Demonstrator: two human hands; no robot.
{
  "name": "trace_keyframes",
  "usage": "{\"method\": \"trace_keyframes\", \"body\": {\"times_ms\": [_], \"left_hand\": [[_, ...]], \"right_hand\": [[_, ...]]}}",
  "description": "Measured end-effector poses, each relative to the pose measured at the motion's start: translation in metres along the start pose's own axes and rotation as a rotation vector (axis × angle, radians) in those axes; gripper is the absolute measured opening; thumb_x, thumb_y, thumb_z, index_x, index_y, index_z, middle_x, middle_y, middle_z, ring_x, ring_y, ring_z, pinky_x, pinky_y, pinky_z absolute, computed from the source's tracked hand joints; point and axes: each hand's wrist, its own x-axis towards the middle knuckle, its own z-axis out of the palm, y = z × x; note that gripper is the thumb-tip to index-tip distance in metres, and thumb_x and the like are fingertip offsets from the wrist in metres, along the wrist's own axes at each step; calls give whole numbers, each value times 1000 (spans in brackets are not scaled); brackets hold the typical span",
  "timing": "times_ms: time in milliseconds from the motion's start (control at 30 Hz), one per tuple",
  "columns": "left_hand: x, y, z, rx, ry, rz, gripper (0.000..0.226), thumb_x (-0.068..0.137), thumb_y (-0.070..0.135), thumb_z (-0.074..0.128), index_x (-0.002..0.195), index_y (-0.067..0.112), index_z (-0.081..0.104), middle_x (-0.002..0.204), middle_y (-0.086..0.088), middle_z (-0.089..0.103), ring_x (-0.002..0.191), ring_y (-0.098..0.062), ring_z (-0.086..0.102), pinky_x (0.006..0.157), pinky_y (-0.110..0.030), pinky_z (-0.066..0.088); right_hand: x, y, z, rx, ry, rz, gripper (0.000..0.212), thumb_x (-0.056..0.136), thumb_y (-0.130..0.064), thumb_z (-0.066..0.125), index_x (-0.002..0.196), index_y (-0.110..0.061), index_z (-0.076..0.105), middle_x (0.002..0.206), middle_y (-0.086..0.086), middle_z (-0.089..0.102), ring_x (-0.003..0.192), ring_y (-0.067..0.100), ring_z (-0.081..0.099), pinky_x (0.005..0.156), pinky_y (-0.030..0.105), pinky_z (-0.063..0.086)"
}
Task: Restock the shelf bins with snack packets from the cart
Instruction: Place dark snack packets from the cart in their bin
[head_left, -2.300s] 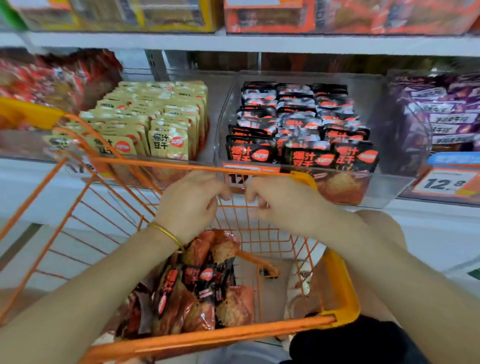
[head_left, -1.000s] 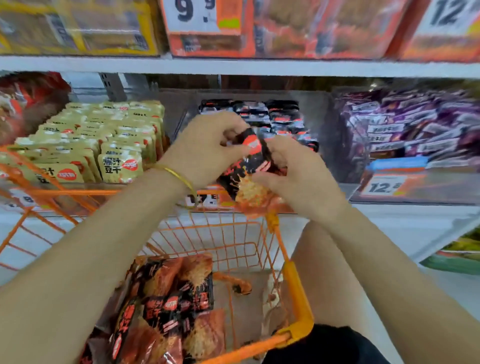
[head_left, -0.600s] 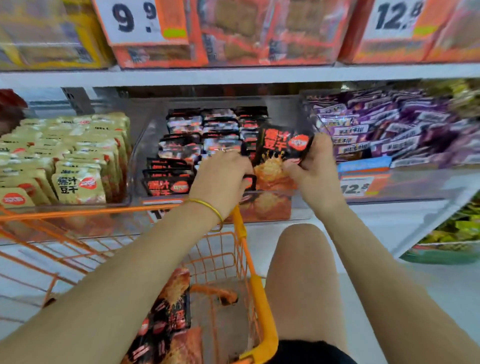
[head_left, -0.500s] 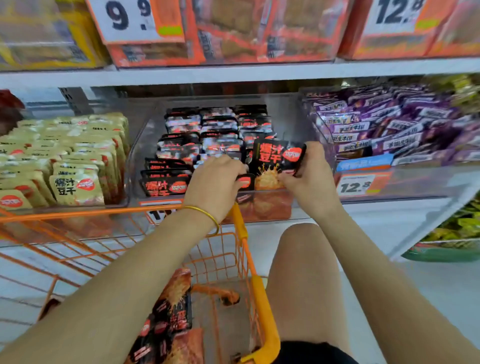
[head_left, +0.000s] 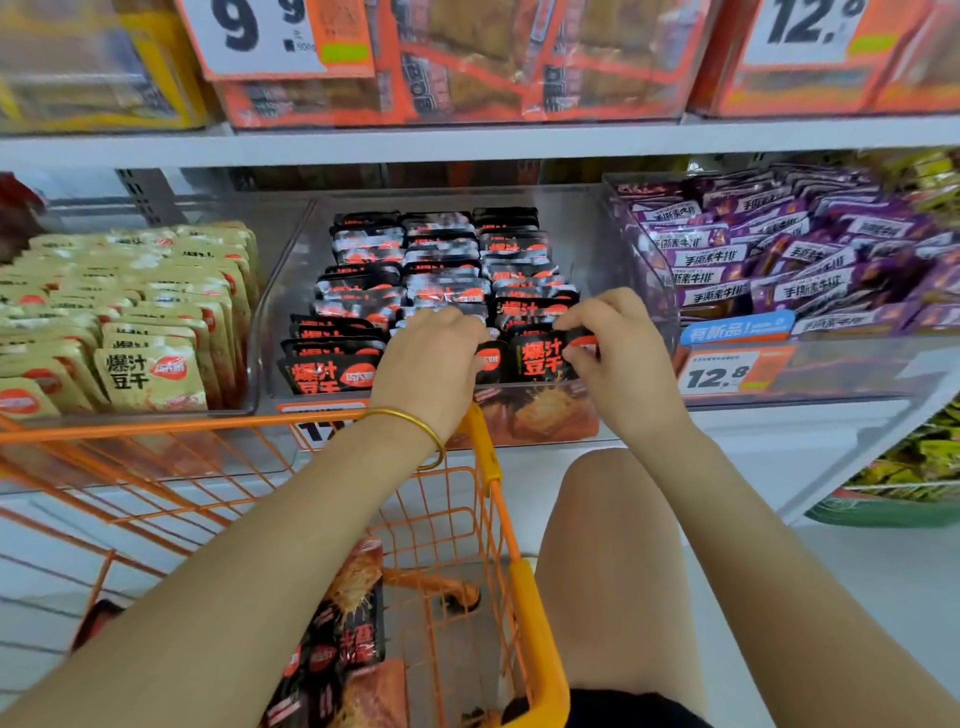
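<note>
While the orange cart (head_left: 489, 457) noses in from eight o'clock, its rim sits close under the front lip of the clear middle bin (head_left: 291, 260), leaving only a narrow gap. At nine o'clock, tan packets (head_left: 150, 364) fill their bin up to the shared side wall. At centre the left hand (head_left: 426, 364) lies knuckles-up over the black packets (head_left: 441, 260), fingers bent down onto the top edges of the front rows; whether they grip one is hidden. At its three o'clock the front packet (head_left: 543, 358) stands upright against the bin's front wall, with free room toward the right wall. The right hand (head_left: 618, 353) pinches its upper right corner, thumb and forefinger close together. Purple packets (head_left: 779, 260) crowd two o'clock. Spare packets (head_left: 358, 613) lie in the cart at six o'clock.
</note>
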Motion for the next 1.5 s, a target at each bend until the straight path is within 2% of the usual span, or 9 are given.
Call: {"method": "trace_keyframes", "body": {"times_ms": [267,400,500,633,800,967,1133,1333,1500], "left_hand": [[-20,-12,-7,-37,218,132,34,80,11,69,114,11,64,102,-9,59,99,-32,50,84,-43,43],[-62,-45,-28,-105,248,152,19,84,18,58,101,13,64,91,-1,58,88,-22,50,78,-29,39],[-100,-80,-41,-135,88,75,18,84,30,52,85,19,65,76,11,54,74,-10,46,68,-29,43],[-135,-130,-41,-160,-200,-154,23,84,35,54,84,18,69,81,4,66,75,-14,58,70,-32,48],[-153,-160,-29,-45,-445,-341,19,94,18,50,104,13,66,108,-2,63,101,-20,57,85,-28,44],[-150,-171,-24,-45,-475,-430,20,95,16,47,105,13,64,111,-7,62,102,-24,56,90,-38,47],[-146,-177,-19,-22,-558,-498,24,95,22,49,116,14,56,120,-8,56,108,-26,52,92,-37,45],[-140,-162,-25,-289,-655,-615,40,90,36,57,119,10,47,108,-10,54,100,-29,55,79,-33,43],[-137,-137,-47,-924,-387,-653,15,88,10,61,103,13,59,90,-3,62,79,-12,66,76,-31,58]], "right_hand": [[-7,-11,-5,-312,139,-100,28,70,-3,70,98,-8,68,93,16,59,86,42,54,67,43,49],[-24,-53,-1,-234,224,-257,28,73,-4,64,101,-7,67,96,15,58,86,38,54,69,40,45],[-41,-103,18,-35,-69,-427,21,79,-5,64,99,-10,65,96,10,59,86,32,59,68,40,50],[-53,-149,84,-189,-847,-436,21,93,-18,52,112,-13,58,109,8,59,103,29,58,80,44,51],[-69,-159,182,-191,-1359,-81,34,97,-27,52,116,1,54,107,18,59,96,32,59,65,34,47],[-91,-165,210,-124,-1259,39,43,95,-20,54,56,-10,40,57,6,37,48,16,41,44,24,33],[-67,-168,180,45,-1384,117,13,90,-7,58,101,1,60,83,6,60,91,31,66,82,37,56],[-30,-149,86,382,-1223,203,29,92,4,53,80,-13,32,84,3,23,76,23,41,82,41,57],[-40,-131,38,510,-1022,203,16,87,3,61,81,-3,47,82,7,49,64,6,60,72,29,59]]}}
